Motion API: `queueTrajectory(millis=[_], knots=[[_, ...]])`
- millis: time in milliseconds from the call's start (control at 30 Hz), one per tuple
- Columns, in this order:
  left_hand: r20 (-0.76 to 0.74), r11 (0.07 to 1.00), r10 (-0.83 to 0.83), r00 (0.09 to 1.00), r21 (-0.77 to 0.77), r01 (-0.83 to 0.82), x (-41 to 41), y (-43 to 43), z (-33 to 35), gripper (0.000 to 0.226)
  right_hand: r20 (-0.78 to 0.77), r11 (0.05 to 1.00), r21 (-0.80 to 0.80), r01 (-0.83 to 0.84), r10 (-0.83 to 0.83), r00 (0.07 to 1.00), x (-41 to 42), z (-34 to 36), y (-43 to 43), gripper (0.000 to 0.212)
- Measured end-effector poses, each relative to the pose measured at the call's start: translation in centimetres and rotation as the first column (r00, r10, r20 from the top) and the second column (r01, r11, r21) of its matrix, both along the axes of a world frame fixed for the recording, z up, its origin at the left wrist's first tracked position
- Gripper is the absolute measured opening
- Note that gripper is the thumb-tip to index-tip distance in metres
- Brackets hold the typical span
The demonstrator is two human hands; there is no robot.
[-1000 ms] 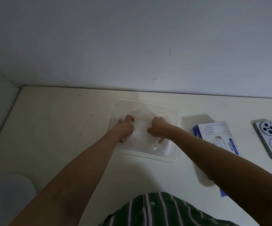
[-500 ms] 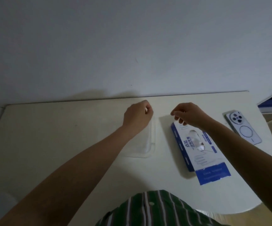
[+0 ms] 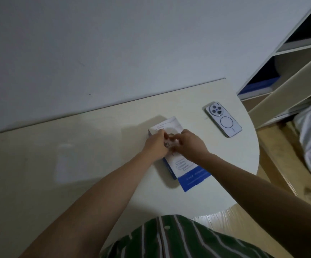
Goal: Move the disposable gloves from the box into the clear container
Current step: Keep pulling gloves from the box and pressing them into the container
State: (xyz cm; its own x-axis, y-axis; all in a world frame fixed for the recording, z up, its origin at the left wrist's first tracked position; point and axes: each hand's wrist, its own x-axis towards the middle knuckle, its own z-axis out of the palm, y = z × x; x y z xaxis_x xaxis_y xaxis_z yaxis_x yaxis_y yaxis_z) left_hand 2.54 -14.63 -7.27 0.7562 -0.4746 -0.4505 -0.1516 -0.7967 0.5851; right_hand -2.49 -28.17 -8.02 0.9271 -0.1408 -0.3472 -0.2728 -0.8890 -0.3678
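Blue-and-white box (image 3: 183, 164) half hidden under left hand (image 3: 156, 146) and right hand (image 3: 190, 144), fingers (image 3: 161, 134) pinching filmy gloves (image 3: 169, 142) (blurred)

Box (image 3: 181, 165) opening hidden under left hand (image 3: 156, 146) and right hand (image 3: 190, 144), clear container (image 3: 69, 163) a faint blur, box print unreadable

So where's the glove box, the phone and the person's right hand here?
glove box (image 3: 181, 164): head view, on its white top face.
phone (image 3: 224, 121): head view, middle of its back, inside the ring.
right hand (image 3: 191, 145): head view, on the back of the hand.
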Motion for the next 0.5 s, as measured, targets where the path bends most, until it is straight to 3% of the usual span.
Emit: queueTrajectory(millis=[200, 333, 433, 500], knots=[[0.011, 0.998, 0.000, 1.000, 0.066, -0.001, -0.1, -0.5, -0.5, 0.059, 0.102, 0.990, 0.079, 0.115, -0.123, 0.987, 0.0, -1.0, -0.5, 0.014], [0.002, 0.996, 0.000, 1.000, 0.086, -0.001, -0.1, -0.5, -0.6, 0.062, 0.155, 0.985, 0.139, 0.099, -0.120, 0.981, 0.3, -1.0, -0.6, 0.006], [0.003, 0.995, -0.007, 1.000, 0.095, 0.006, 0.1, -0.5, -0.5, 0.063, 0.221, 0.940, 0.338, 0.047, -0.128, 0.967, 0.5, 0.3, -1.4, 0.003], [0.002, 0.995, -0.018, 1.000, 0.098, 0.018, 0.2, -0.5, -0.5, 0.064, 0.249, 0.842, 0.538, 0.046, -0.211, 0.945, 0.7, 1.7, -2.1, 0.007]])
